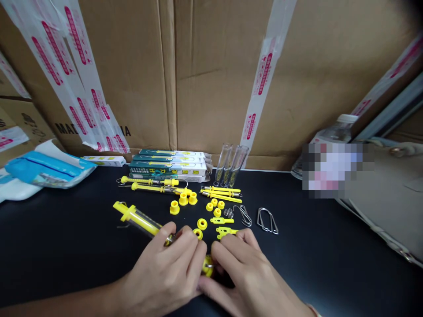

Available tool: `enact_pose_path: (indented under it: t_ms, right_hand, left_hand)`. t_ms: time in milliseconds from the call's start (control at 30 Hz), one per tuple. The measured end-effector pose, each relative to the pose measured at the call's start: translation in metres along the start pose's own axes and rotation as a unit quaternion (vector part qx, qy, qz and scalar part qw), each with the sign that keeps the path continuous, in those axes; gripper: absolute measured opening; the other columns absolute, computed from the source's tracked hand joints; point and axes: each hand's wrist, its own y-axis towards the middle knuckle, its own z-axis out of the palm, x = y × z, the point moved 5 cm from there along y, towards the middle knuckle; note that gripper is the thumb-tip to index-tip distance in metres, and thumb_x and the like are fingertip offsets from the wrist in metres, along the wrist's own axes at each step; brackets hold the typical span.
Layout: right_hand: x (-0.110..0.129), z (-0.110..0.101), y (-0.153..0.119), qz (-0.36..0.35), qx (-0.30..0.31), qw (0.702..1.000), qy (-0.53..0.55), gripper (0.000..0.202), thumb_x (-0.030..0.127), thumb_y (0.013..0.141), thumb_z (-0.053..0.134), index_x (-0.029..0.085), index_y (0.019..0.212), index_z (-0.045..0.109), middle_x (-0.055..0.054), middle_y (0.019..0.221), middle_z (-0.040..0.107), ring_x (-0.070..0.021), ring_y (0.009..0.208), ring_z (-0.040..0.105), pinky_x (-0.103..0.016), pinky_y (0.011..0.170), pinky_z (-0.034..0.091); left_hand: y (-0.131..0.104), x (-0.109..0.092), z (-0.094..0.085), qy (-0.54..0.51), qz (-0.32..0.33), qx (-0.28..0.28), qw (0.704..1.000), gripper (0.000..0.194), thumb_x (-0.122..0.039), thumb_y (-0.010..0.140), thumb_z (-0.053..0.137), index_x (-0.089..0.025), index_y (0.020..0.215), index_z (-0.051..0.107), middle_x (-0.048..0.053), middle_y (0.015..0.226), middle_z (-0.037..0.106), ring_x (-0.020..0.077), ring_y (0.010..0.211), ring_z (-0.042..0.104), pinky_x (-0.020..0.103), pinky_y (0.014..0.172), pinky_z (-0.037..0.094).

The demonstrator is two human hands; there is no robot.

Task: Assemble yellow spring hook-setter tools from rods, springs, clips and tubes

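Some of one spring scale [142,221] hides inside the left hand [168,268].

Spring scale [142,221]: yellow, transparent. Boxes [158,164]: green, white. Tabletop [66,233]: black. Cardboard [214,48]: brown. Tape [263,74]: whitish, red-printed.

Here's the left hand [173,268] gripping a yellow tubular spring scale [143,221], right hand [246,264] curled beside a yellow end piece [207,267]! Spring-scale boxes [168,166] line the counter's [66,233] back edge, clear tubes [231,164] standing just right.
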Motion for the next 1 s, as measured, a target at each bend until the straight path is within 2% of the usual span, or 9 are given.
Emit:
enact_pose_path:
  t_ms: [133,300,400,533,633,700,833,1000]
  right_hand:
    - [-0.005,0.004,0.000,0.041,0.026,0.997,0.052,0.038,0.031,0.102,0.051,0.020,0.066,0.045,0.004,0.064,0.054,-0.0114,0.057,0.048,-0.028,0.070,0.035]
    - [-0.012,0.012,0.005,0.142,0.095,0.961,0.219,0.040,0.022,0.094,0.059,0.021,0.065,0.031,0.005,0.064,0.044,-0.0103,0.057,0.043,-0.023,0.055,0.031]
    - [-0.012,0.015,0.008,0.163,0.118,0.944,0.263,0.042,0.029,0.097,0.056,0.022,0.065,0.028,0.005,0.064,0.042,-0.0113,0.060,0.041,-0.024,0.056,0.030]
    - [-0.014,0.018,0.008,0.187,0.148,0.920,0.312,0.048,0.046,0.100,0.051,0.021,0.065,0.029,0.005,0.063,0.039,-0.0111,0.059,0.036,-0.025,0.056,0.028]
    - [-0.017,0.021,0.007,0.221,0.161,0.894,0.356,0.057,0.058,0.094,0.055,0.021,0.061,0.028,0.007,0.060,0.032,-0.0105,0.057,0.029,-0.026,0.053,0.024]
    - [-0.019,0.025,0.006,0.258,0.174,0.865,0.394,0.062,0.064,0.088,0.061,0.021,0.059,0.027,0.007,0.058,0.027,-0.0100,0.055,0.024,-0.027,0.051,0.021]
    - [-0.020,0.030,0.005,0.304,0.191,0.814,0.457,0.066,0.069,0.080,0.067,0.021,0.057,0.027,0.008,0.057,0.023,-0.0092,0.054,0.019,-0.027,0.048,0.015]
    - [-0.020,0.031,0.003,0.317,0.194,0.792,0.485,0.067,0.067,0.077,0.072,0.021,0.056,0.027,0.009,0.056,0.022,-0.0081,0.054,0.017,-0.027,0.047,0.013]
  left_hand:
    - [0.002,0.001,0.001,0.016,-0.027,0.004,0.999,0.041,-0.004,0.094,0.032,-0.015,0.071,0.064,0.003,0.062,0.060,0.0202,0.069,0.052,0.040,0.074,0.036]
    - [0.002,0.002,0.001,0.007,-0.056,0.005,0.998,0.039,-0.016,0.097,0.036,-0.018,0.065,0.058,0.002,0.058,0.056,0.0211,0.062,0.049,0.041,0.070,0.034]
    - [0.002,0.004,0.002,-0.002,-0.055,0.008,0.998,0.039,-0.025,0.098,0.038,-0.019,0.064,0.056,0.002,0.057,0.054,0.0220,0.060,0.048,0.040,0.066,0.033]
    - [0.001,0.005,0.002,-0.006,-0.051,0.002,0.999,0.040,-0.033,0.097,0.042,-0.021,0.060,0.052,0.000,0.051,0.047,0.0206,0.051,0.042,0.037,0.058,0.029]
    - [0.000,0.004,0.002,-0.001,-0.051,-0.002,0.999,0.044,-0.038,0.097,0.045,-0.023,0.056,0.047,-0.002,0.049,0.043,0.0187,0.046,0.037,0.036,0.054,0.024]
    - [-0.001,0.004,0.003,0.000,-0.052,0.004,0.999,0.045,-0.040,0.098,0.044,-0.023,0.056,0.047,-0.002,0.048,0.043,0.0180,0.045,0.038,0.036,0.053,0.023]
    - [0.000,0.005,0.005,-0.005,-0.051,0.009,0.999,0.046,-0.040,0.098,0.044,-0.022,0.056,0.048,-0.002,0.048,0.043,0.0177,0.044,0.039,0.035,0.052,0.022]
    - [0.001,0.004,0.006,-0.004,-0.049,0.007,0.999,0.050,-0.046,0.098,0.044,-0.022,0.054,0.048,-0.002,0.047,0.043,0.0181,0.043,0.039,0.035,0.051,0.023]
